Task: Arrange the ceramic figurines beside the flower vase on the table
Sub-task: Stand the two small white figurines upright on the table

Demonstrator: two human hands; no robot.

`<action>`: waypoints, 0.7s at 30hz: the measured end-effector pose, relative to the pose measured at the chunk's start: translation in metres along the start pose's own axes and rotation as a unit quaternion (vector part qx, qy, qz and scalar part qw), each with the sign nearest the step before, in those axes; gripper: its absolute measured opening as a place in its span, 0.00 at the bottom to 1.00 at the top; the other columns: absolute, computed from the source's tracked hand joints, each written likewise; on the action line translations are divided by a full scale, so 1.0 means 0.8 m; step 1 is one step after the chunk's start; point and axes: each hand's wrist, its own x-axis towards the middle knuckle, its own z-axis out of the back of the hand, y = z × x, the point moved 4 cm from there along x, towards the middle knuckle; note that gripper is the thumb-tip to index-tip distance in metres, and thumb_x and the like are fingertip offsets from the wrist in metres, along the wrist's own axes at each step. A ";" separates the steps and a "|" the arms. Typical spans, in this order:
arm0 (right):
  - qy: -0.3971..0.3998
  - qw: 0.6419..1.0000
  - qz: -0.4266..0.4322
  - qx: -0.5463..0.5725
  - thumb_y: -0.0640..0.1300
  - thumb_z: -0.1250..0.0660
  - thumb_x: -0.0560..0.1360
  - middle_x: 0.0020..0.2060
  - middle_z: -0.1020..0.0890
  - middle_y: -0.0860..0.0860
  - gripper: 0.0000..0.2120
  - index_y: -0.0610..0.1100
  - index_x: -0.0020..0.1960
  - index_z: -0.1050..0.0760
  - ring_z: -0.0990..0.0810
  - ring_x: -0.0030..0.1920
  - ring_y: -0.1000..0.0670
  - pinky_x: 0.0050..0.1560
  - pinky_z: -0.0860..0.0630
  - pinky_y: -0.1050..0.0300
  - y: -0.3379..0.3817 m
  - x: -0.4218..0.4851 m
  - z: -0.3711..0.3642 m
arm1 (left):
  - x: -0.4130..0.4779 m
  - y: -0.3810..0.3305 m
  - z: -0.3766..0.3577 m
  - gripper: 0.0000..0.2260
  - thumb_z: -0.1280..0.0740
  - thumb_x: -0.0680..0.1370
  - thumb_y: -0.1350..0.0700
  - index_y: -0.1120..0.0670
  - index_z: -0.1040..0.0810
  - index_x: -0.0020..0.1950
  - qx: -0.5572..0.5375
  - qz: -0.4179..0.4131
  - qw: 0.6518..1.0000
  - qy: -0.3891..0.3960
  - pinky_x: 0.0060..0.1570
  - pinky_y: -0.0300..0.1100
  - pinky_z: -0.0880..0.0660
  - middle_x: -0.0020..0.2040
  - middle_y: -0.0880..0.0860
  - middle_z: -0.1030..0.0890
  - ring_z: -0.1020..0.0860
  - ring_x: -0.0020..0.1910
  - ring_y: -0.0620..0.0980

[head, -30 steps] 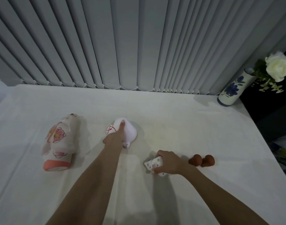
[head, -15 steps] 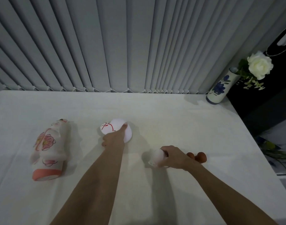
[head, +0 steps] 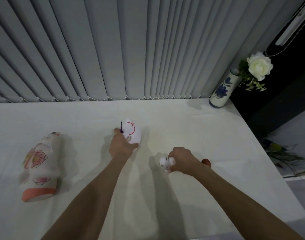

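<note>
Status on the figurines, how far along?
Nothing placed yet: the space beside the vase is bare. In hand: left hand grips the round white figurine, right hand the small striped one. Left: both of those, the big flowered figurine lying down, and the brown piece.

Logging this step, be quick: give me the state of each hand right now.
Left hand: closed around the white cat figurine.
Right hand: closed around the small striped figurine.
</note>
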 end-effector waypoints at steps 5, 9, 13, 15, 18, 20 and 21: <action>-0.015 0.998 0.032 -0.059 0.45 0.30 0.72 0.40 0.31 0.48 0.10 0.42 0.38 0.30 0.31 0.43 0.48 0.36 0.37 0.59 0.007 -0.001 0.012 | -0.021 0.010 0.011 0.32 0.22 0.62 0.54 0.55 0.33 0.60 0.172 -0.147 0.972 0.064 0.44 0.48 0.27 0.54 0.56 0.21 0.23 0.53 0.60; -0.027 0.992 0.074 -0.096 0.39 0.34 0.72 0.49 0.23 0.41 0.08 0.40 0.50 0.28 0.29 0.45 0.46 0.42 0.39 0.58 0.013 -0.004 0.015 | -0.041 0.019 0.022 0.30 0.24 0.63 0.51 0.50 0.33 0.60 0.269 -0.219 0.932 0.104 0.40 0.44 0.31 0.54 0.51 0.22 0.25 0.54 0.55; -0.018 0.989 0.077 -0.124 0.36 0.34 0.69 0.37 0.30 0.45 0.09 0.41 0.35 0.34 0.33 0.43 0.48 0.32 0.41 0.57 0.020 -0.003 0.007 | -0.065 0.019 0.028 0.26 0.28 0.66 0.50 0.49 0.32 0.61 0.342 -0.289 0.884 0.135 0.43 0.45 0.27 0.55 0.49 0.24 0.26 0.56 0.52; -0.011 0.986 0.088 -0.144 0.35 0.34 0.69 0.34 0.33 0.48 0.20 0.44 0.29 0.44 0.34 0.43 0.48 0.30 0.42 0.58 0.023 -0.002 -0.002 | -0.075 0.019 0.028 0.25 0.30 0.67 0.50 0.48 0.32 0.62 0.362 -0.318 0.863 0.153 0.43 0.45 0.27 0.56 0.48 0.24 0.26 0.56 0.51; -0.019 0.979 0.106 -0.172 0.33 0.34 0.70 0.31 0.41 0.51 0.23 0.46 0.29 0.47 0.37 0.44 0.48 0.28 0.46 0.62 0.027 -0.006 -0.009 | -0.087 0.017 0.026 0.24 0.31 0.69 0.50 0.48 0.32 0.63 0.367 -0.351 0.845 0.171 0.45 0.44 0.27 0.57 0.47 0.25 0.27 0.56 0.49; -0.020 0.978 0.106 -0.179 0.32 0.35 0.70 0.31 0.45 0.52 0.23 0.45 0.29 0.47 0.37 0.44 0.48 0.27 0.49 0.63 0.027 -0.007 -0.013 | -0.092 0.017 0.026 0.23 0.31 0.69 0.49 0.47 0.32 0.63 0.365 -0.362 0.840 0.175 0.45 0.43 0.28 0.57 0.46 0.25 0.27 0.56 0.48; -0.022 0.978 0.106 -0.177 0.31 0.35 0.69 0.31 0.45 0.52 0.22 0.45 0.29 0.46 0.37 0.43 0.48 0.27 0.49 0.63 0.027 -0.007 -0.015 | -0.094 0.018 0.026 0.23 0.31 0.69 0.49 0.47 0.32 0.63 0.364 -0.366 0.837 0.179 0.44 0.42 0.28 0.56 0.45 0.25 0.27 0.56 0.47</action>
